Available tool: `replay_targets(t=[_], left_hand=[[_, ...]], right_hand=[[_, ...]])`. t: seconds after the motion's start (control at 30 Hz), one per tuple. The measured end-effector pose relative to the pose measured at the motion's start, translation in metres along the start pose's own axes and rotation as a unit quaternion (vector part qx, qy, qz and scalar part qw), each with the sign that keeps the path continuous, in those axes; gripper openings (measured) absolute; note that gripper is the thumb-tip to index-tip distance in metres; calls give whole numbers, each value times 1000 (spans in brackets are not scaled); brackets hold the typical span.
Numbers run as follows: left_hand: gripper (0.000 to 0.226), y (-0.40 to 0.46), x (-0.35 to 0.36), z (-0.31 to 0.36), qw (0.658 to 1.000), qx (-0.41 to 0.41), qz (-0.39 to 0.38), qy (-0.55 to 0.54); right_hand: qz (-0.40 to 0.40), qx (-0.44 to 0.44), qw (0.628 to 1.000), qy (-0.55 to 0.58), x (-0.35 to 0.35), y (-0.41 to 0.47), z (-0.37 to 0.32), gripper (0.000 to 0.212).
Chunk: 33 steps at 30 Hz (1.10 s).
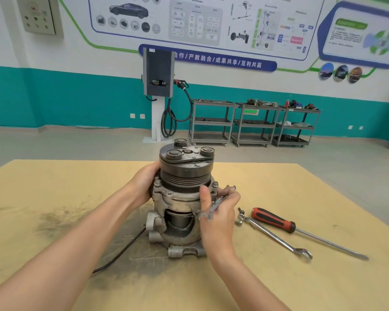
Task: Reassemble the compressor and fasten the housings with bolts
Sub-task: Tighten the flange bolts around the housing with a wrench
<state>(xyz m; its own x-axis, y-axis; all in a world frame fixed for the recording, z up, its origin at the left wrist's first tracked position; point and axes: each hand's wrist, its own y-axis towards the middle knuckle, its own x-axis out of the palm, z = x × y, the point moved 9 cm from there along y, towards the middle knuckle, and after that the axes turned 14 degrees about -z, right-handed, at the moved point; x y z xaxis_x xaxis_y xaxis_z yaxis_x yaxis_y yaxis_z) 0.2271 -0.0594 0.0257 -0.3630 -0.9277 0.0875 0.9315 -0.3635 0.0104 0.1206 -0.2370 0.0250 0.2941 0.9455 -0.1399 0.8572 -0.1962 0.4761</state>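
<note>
Two hands on compressor (180,198), right hand (220,212) gripping wrench (216,204)

A tan worktable (54,187), smudged dark at left, carries a compressor (181,205) standing upright at its centre, a black cable (119,252) trailing from its base toward the near left. To the right lie a red-and-black-handled screwdriver (301,230), a long combination wrench (276,237) just nearer, and a loose bolt (240,210) by the wrench's far end.

Compressor (180,198) — dull grimy metal (table (54,187) matt)
</note>
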Motion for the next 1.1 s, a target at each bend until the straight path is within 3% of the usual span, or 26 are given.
replay_targets(t=[0.13,0.27,0.37,0.53,0.73,0.87,1.03,1.1], left_hand=[[53,-4,0,-1,1000,-2,13,-1],[33,-19,-5,6,998,20,52,20],[32,-32,-13,12,994,41,85,57],[34,-53,-20,10,985,59,136,91],[28,-67,-16,16,979,62,169,94],[32,-70,-8,15,968,44,215,119],[38,-72,-6,10,953,41,281,103],[39,-74,-6,8,949,49,299,85]], right_hand=[[-11,-19,1000,-22,-2,5,1,49],[-97,-1,995,15,6,21,10,49],[-172,10,984,51,16,35,15,37],[-262,14,964,34,28,51,18,45],[-297,43,954,4,33,62,26,23],[-253,75,964,22,22,73,34,32],[-285,146,947,8,24,79,40,61],[-292,174,940,-8,25,80,42,62]])
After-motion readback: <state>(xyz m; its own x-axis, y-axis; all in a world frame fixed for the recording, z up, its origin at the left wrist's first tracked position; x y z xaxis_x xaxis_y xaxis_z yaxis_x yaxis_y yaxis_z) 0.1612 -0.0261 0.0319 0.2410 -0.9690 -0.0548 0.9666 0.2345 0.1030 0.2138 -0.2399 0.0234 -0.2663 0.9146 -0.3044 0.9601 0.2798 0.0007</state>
